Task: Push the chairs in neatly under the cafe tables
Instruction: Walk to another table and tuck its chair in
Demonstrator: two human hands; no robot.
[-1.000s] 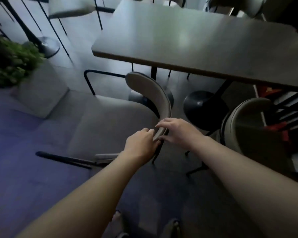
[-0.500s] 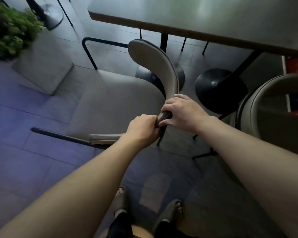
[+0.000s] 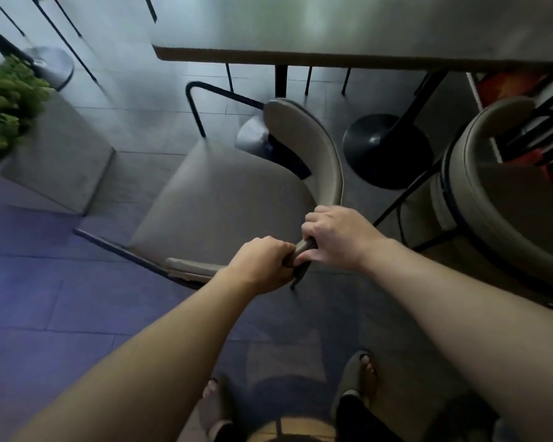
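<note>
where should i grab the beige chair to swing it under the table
Grip the curved backrest along its top rim, from behind, standing on the side away from the seat. The rim is thin enough to wrap fingers round, as the left hand and right hand do at its near end. The seat faces sideways to the table, so spread the hands wider to turn it.

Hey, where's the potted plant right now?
In the head view the potted plant sits at the far left edge in a grey planter, left of the chair that both hands grip, on the floor near a round table base.
</note>
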